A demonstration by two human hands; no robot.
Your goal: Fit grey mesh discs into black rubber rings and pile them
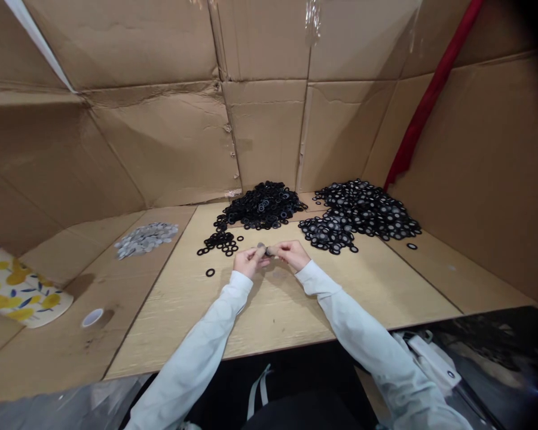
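Over the middle of the wooden board, my left hand (247,263) and my right hand (295,255) meet fingertip to fingertip, both closed in a pinch. Between them shows a small black ring (268,251), mostly covered by fingers. A grey disc (260,245) peeks out at the left fingertips; whether it sits inside the ring I cannot tell. Left of my hands lie a small group of black rings (219,241) and one single black ring (210,272). Behind is a large heap of black rings (264,204). To the right rests a pile of rings with pale centres (363,209).
Loose grey discs (146,239) are spread at the left. A flower-patterned cylinder (24,286) and a white round lid-like piece (92,318) stand near the left edge. Cardboard walls (269,131) enclose the back and sides. A red strip (430,101) hangs at the right.
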